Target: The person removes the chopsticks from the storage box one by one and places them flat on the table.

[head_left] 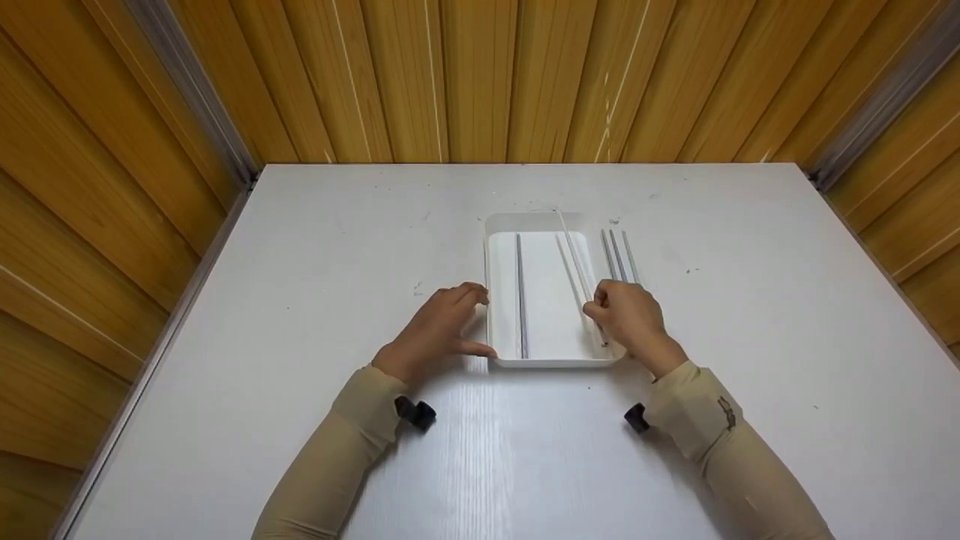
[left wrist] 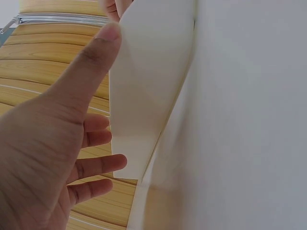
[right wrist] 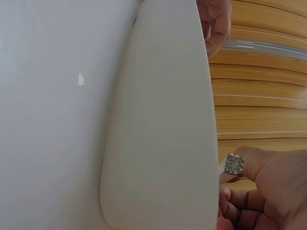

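A shallow white tray (head_left: 555, 363) lies on the white table. My left hand (head_left: 442, 322) is at its left side, fingers fairly straight along the wall and thumb at the near left corner; in the left wrist view the thumb (left wrist: 91, 62) meets the tray's edge. Above the tray's right part, my right hand (head_left: 628, 315) pinches a thin pale chopstick (head_left: 574, 255), tilted over the tray. Its square, speckled end (right wrist: 234, 164) shows in the right wrist view. Inside the tray, at the left, lie slim silvery chopsticks (head_left: 520, 300), close together.
To the right of the tray, a few more silvery chopsticks (head_left: 617, 255) lie on the table, partly hidden by my right hand. Wood-look panels (head_left: 480, 82) stand behind the table's far edge and along both sides. Small dark marks (head_left: 690, 271) dot the tabletop.
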The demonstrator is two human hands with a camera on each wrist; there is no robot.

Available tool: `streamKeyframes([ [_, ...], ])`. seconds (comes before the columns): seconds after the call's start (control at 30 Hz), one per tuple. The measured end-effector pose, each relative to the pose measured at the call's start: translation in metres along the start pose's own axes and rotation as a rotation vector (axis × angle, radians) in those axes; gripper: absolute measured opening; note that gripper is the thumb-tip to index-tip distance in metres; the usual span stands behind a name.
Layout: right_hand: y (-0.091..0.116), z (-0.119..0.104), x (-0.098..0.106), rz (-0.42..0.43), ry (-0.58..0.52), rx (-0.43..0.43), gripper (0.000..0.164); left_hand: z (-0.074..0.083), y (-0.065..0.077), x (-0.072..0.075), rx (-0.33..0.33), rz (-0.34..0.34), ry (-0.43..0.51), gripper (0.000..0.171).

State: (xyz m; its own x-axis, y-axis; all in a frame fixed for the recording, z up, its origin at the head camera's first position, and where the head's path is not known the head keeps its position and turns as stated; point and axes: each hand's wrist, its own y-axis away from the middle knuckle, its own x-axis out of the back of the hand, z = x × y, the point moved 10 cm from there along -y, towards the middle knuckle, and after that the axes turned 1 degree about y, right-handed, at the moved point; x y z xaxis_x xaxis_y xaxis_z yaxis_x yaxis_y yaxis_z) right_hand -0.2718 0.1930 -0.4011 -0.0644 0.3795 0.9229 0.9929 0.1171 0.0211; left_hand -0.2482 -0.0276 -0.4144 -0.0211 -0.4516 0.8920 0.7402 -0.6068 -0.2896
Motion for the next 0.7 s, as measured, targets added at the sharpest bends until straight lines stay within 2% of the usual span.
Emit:
streamKeyframes([
  [0.23,0.002,0.007,0.005,0.019,0.001,-0.004,0.016,0.001,0.001,0.002,-0.009,0.009,-0.001,0.077],
  [0.47,0.003,0.013,0.009,0.031,-0.015,-0.004,0.013,0.001,0.001,0.002,0.011,-0.004,-0.001,0.076],
  [0.7,0.004,0.018,0.014,0.040,-0.001,-0.006,0.014,0.002,0.001,0.003,-0.005,0.009,0.001,0.075],
])
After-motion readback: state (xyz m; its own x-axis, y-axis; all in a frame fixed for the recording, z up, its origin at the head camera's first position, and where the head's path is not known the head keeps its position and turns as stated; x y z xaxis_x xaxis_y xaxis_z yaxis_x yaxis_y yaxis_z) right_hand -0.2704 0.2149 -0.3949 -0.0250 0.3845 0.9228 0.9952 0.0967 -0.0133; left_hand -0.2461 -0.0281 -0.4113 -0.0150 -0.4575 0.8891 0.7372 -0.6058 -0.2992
